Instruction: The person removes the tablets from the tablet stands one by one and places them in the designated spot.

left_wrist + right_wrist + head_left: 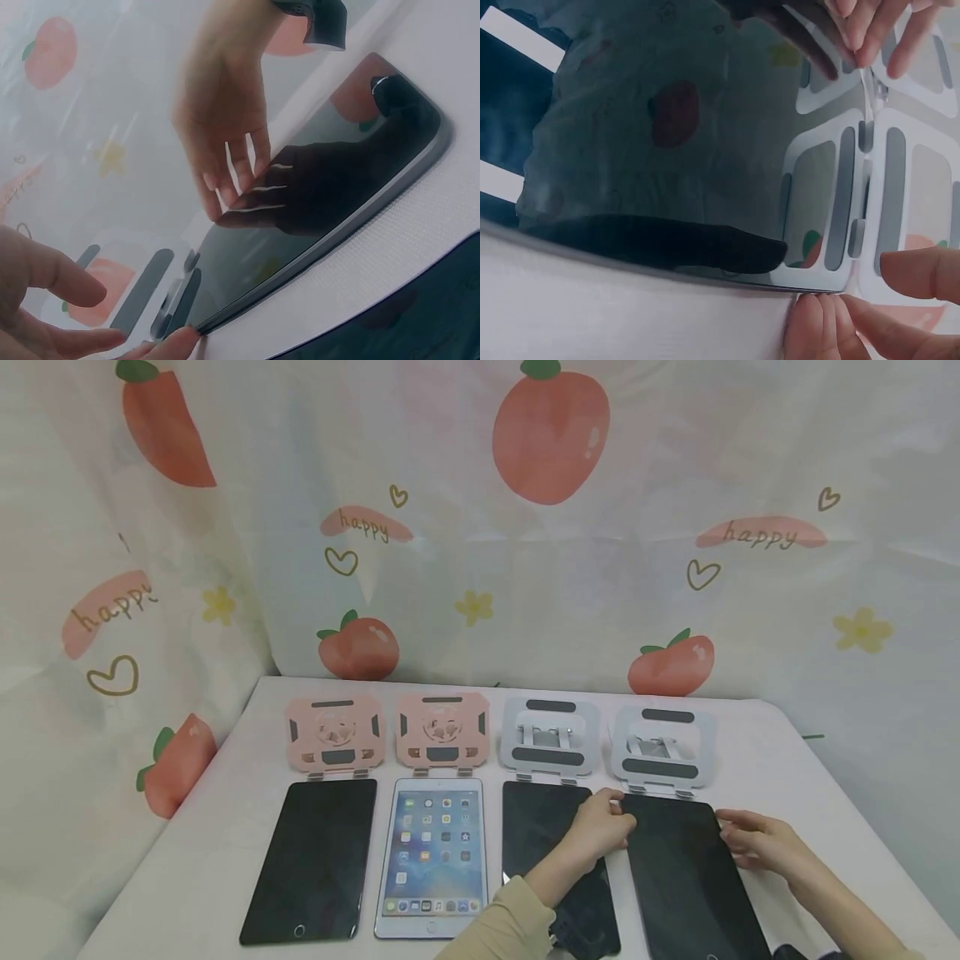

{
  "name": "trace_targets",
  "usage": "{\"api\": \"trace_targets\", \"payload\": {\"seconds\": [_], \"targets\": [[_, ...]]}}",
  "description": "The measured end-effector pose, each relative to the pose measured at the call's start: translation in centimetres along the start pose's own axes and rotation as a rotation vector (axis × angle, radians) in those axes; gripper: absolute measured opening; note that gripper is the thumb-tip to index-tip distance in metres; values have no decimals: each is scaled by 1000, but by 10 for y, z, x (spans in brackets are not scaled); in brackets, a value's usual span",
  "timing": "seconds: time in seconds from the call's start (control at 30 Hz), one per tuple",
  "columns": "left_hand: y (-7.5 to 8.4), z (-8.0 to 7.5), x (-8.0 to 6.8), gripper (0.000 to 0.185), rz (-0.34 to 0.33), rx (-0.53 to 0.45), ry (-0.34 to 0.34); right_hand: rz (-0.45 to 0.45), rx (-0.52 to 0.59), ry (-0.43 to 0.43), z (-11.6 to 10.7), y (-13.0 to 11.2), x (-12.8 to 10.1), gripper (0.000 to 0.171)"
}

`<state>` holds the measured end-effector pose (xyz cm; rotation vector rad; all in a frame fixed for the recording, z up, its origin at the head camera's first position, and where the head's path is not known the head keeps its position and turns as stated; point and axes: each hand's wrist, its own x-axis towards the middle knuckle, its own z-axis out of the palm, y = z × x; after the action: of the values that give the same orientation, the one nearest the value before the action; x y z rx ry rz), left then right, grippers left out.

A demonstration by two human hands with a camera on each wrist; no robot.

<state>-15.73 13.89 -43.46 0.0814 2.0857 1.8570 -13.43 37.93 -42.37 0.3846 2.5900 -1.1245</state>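
Note:
At the right end of the table lies a black-screened tablet, its top edge against a pale blue folding stand. My left hand is at its upper left corner, fingertips touching the edge and thumb held apart, as the left wrist view of that hand shows. On the opposite edge, near the upper right corner, is my right hand. In the right wrist view, this hand's fingertips meet the tablet's side while the thumb stays off it. The glossy screen mirrors the hand and the stand.
My left forearm crosses a second black tablet with another pale blue stand behind it. Further left are a lit white tablet and a black one, below pink stands. A fruit-print curtain hangs behind the table.

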Motion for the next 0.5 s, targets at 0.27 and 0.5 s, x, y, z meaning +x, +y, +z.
{"api": "trace_targets", "payload": {"seconds": [0.27,0.5], "targets": [[2,-7,4,37,78,11,52,-120,-91,39,0,10,24,57],[6,-26,6,36,158,74,51,-233,-160,119,7,42,62,67]]}}
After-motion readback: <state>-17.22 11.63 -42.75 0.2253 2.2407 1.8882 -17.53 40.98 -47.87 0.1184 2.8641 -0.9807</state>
